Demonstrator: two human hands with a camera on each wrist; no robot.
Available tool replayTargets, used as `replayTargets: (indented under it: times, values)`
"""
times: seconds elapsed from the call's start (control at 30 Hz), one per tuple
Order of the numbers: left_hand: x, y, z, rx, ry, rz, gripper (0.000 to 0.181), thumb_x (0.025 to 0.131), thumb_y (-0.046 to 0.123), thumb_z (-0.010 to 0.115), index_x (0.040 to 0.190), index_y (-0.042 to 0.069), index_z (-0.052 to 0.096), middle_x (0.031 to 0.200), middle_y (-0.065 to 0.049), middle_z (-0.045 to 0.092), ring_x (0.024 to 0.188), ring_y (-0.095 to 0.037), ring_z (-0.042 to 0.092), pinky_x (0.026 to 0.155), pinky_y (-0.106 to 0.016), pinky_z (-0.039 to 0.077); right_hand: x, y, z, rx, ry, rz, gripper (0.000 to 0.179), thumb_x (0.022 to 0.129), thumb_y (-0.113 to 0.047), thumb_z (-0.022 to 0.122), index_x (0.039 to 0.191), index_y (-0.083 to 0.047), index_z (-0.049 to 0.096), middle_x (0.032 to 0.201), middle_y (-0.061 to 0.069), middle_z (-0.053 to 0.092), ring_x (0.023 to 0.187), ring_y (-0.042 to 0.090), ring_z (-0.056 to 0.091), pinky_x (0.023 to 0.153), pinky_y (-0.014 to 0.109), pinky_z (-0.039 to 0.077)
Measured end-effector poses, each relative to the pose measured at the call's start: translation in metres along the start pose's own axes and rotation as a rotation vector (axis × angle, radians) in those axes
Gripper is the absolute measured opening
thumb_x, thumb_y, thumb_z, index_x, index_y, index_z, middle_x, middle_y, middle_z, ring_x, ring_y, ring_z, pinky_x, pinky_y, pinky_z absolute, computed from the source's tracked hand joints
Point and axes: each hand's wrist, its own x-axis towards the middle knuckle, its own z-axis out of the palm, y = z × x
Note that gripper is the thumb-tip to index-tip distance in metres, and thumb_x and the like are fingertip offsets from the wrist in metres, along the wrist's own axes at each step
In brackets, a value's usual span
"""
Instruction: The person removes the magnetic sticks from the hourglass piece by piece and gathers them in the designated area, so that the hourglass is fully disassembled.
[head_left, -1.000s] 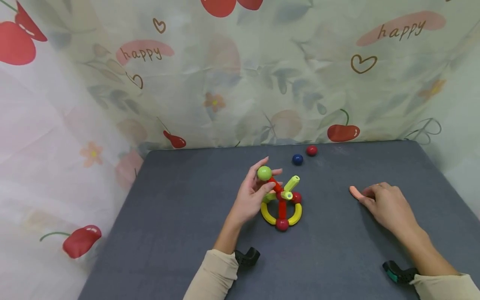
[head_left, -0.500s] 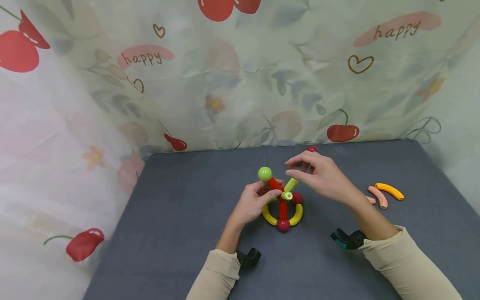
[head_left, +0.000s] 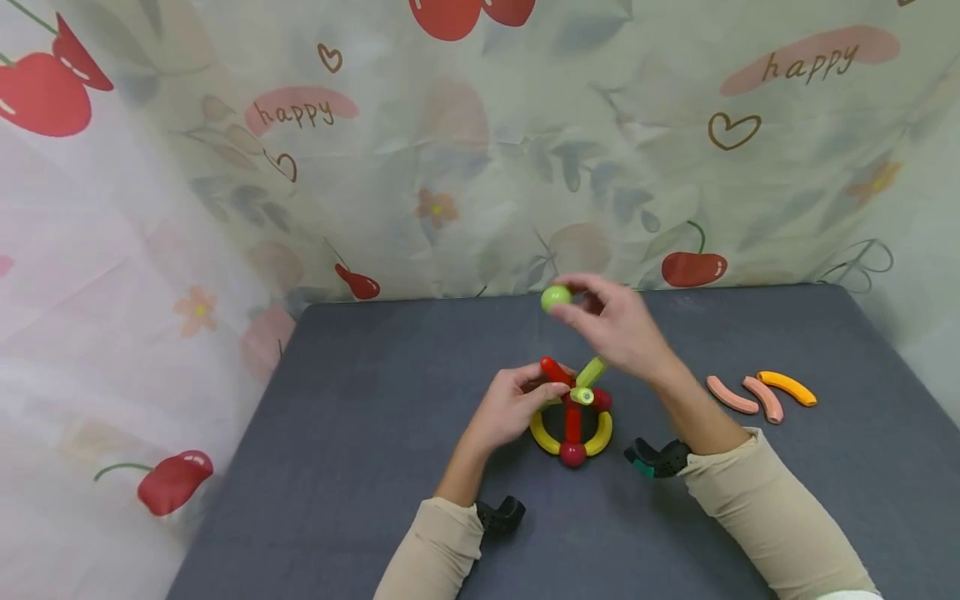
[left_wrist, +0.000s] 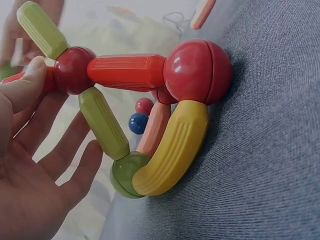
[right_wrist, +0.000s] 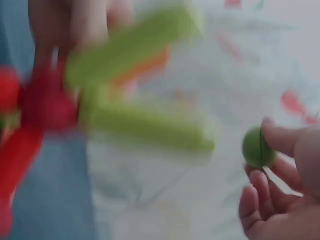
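A magnetic stick-and-ball structure stands on the grey table, its base ring made of curved yellow sticks (left_wrist: 172, 155), a pink one and balls. From a front red ball (head_left: 573, 454) a straight red stick (left_wrist: 127, 71) rises to an upper red ball (left_wrist: 75, 70). Lime sticks (head_left: 592, 372) and a slanting red stick (head_left: 553, 367) branch from there. My left hand (head_left: 512, 408) pinches that slanting stick beside the upper ball, thumb in front. Behind and above the structure, my right hand (head_left: 622, 329) pinches a lime-green ball (head_left: 556, 298) between thumb and fingers, apart from the sticks.
Two pink curved sticks (head_left: 731, 396) and an orange curved stick (head_left: 787, 388) lie on the table at right. A loose blue ball (left_wrist: 138, 123) and red ball (left_wrist: 144, 106) sit behind the structure. A printed cloth (head_left: 480, 167) hangs along the back edge.
My right hand has left a pink stick at right, crossed to the structure and lifted the green ball off the slanting red stick. My left hand has closed in by the upper ball.
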Motion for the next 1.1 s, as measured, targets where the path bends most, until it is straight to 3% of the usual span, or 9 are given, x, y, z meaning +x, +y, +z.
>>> replayTargets:
  times: [0.1, 0.13, 0.33, 0.47, 0.77, 0.83, 0.93, 1.0, 1.1]
  values:
    - [-0.001, 0.000, 0.002, -0.015, -0.004, -0.019, 0.026, 0.099, 0.029, 0.067, 0.122, 0.019, 0.074, 0.114, -0.004, 0.077, 0.095, -0.012, 0.069, 0.087, -0.025, 0.058, 0.005, 0.021, -0.016, 0.020, 0.151, 0.129, 0.041, 0.099, -0.027, 0.069, 0.135, -0.009, 0.061, 0.116, 0.014, 0.067, 0.090, 0.025, 0.062, 0.070, 0.024, 0.048]
    - [-0.001, -0.001, 0.002, -0.010, -0.003, -0.027, 0.026, 0.099, 0.030, 0.067, 0.122, 0.020, 0.074, 0.113, -0.003, 0.077, 0.095, -0.011, 0.069, 0.087, -0.025, 0.058, 0.005, 0.033, -0.018, 0.000, 0.164, 0.177, 0.043, 0.099, -0.028, 0.068, 0.136, -0.007, 0.059, 0.122, 0.016, 0.066, 0.097, 0.028, 0.063, 0.073, 0.026, 0.049]
    - [-0.002, -0.001, 0.000, -0.022, -0.012, -0.064, 0.028, 0.098, 0.033, 0.068, 0.123, 0.023, 0.073, 0.112, -0.003, 0.076, 0.096, -0.012, 0.069, 0.089, -0.025, 0.057, -0.009, 0.113, -0.011, -0.147, 0.164, 0.453, 0.045, 0.101, -0.027, 0.065, 0.137, -0.001, 0.057, 0.129, 0.026, 0.064, 0.116, 0.040, 0.063, 0.090, 0.049, 0.053]
    - [-0.002, -0.002, 0.001, -0.017, -0.016, -0.068, 0.028, 0.098, 0.034, 0.068, 0.123, 0.024, 0.073, 0.116, -0.001, 0.076, 0.098, -0.012, 0.069, 0.089, -0.024, 0.057, -0.015, 0.141, -0.004, -0.160, 0.174, 0.534, 0.045, 0.100, -0.024, 0.067, 0.137, 0.000, 0.058, 0.129, 0.028, 0.065, 0.115, 0.041, 0.063, 0.093, 0.053, 0.051]
    - [-0.003, 0.000, 0.000, -0.023, -0.015, -0.070, 0.029, 0.098, 0.034, 0.068, 0.125, 0.023, 0.072, 0.118, -0.001, 0.076, 0.101, -0.018, 0.070, 0.090, -0.024, 0.056, -0.016, 0.153, 0.003, -0.142, 0.218, 0.586, 0.048, 0.096, -0.025, 0.071, 0.136, 0.000, 0.060, 0.132, 0.026, 0.065, 0.116, 0.040, 0.065, 0.096, 0.052, 0.050]
    - [-0.003, 0.002, 0.000, -0.026, -0.013, -0.074, 0.030, 0.098, 0.033, 0.068, 0.126, 0.023, 0.072, 0.119, -0.002, 0.075, 0.101, -0.016, 0.070, 0.090, -0.023, 0.056, -0.017, 0.149, 0.002, -0.144, 0.237, 0.571, 0.048, 0.097, -0.026, 0.070, 0.136, 0.000, 0.059, 0.134, 0.026, 0.064, 0.117, 0.041, 0.064, 0.097, 0.053, 0.050]
    - [-0.003, 0.005, -0.001, -0.026, -0.017, -0.069, 0.034, 0.099, 0.031, 0.068, 0.131, 0.022, 0.069, 0.127, -0.006, 0.073, 0.104, -0.014, 0.070, 0.092, -0.023, 0.056, -0.026, 0.133, -0.002, -0.063, 0.247, 0.532, 0.043, 0.101, -0.026, 0.063, 0.137, -0.003, 0.059, 0.131, 0.023, 0.064, 0.112, 0.036, 0.065, 0.090, 0.042, 0.055]
    - [-0.003, 0.009, -0.002, -0.013, -0.007, -0.054, 0.038, 0.099, 0.030, 0.068, 0.136, 0.023, 0.065, 0.132, -0.008, 0.070, 0.107, -0.017, 0.070, 0.094, -0.024, 0.056, -0.036, 0.120, -0.004, 0.034, 0.199, 0.470, 0.041, 0.104, -0.027, 0.059, 0.138, -0.005, 0.058, 0.131, 0.022, 0.064, 0.109, 0.029, 0.066, 0.085, 0.030, 0.056]
    - [-0.004, 0.016, -0.006, 0.030, 0.040, -0.029, 0.041, 0.099, 0.031, 0.068, 0.139, 0.026, 0.062, 0.133, -0.006, 0.068, 0.111, -0.021, 0.068, 0.098, -0.032, 0.056, -0.052, 0.103, -0.003, 0.185, -0.005, 0.363, 0.043, 0.104, -0.027, 0.059, 0.142, -0.007, 0.055, 0.136, 0.020, 0.062, 0.107, 0.015, 0.064, 0.083, 0.021, 0.056]
